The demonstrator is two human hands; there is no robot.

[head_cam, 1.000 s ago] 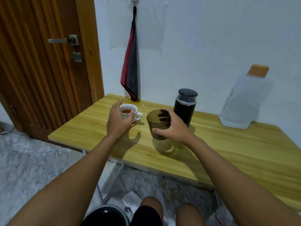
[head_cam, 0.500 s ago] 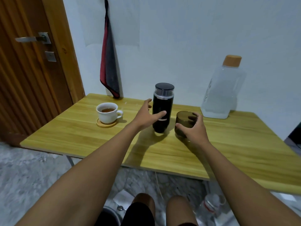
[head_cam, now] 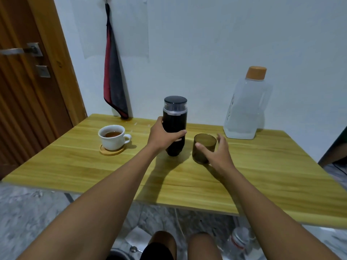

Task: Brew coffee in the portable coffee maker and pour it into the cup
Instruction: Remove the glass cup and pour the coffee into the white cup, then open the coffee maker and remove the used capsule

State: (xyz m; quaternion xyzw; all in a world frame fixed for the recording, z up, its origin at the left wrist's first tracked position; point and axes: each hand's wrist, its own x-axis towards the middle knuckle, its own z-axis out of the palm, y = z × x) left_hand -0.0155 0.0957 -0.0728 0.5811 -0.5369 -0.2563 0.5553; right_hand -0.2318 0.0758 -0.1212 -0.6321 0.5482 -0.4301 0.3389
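My left hand (head_cam: 163, 135) gripped the upright coffee maker (head_cam: 175, 126) mid-bench (head_cam: 75, 171), long axis vertical. My right hand (head_cam: 216, 153) hung open beside the tinted tumbler (head_cam: 203, 148). The filled white cup (head_cam: 112, 136) sat left, nearer my left hand.

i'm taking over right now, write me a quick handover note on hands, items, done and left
Left hand: grip closed around the black portable coffee maker, which stands upright on the wooden table.
Right hand: open, fingers spread around the smoky glass cup, not gripping it.
White cup sits on its wooden coaster at the left and already holds brown coffee. Water jug stands at the back right, capped.
Done: coffee in the white cup.
Left: nothing obvious except tidying; check that the glass cup is empty.
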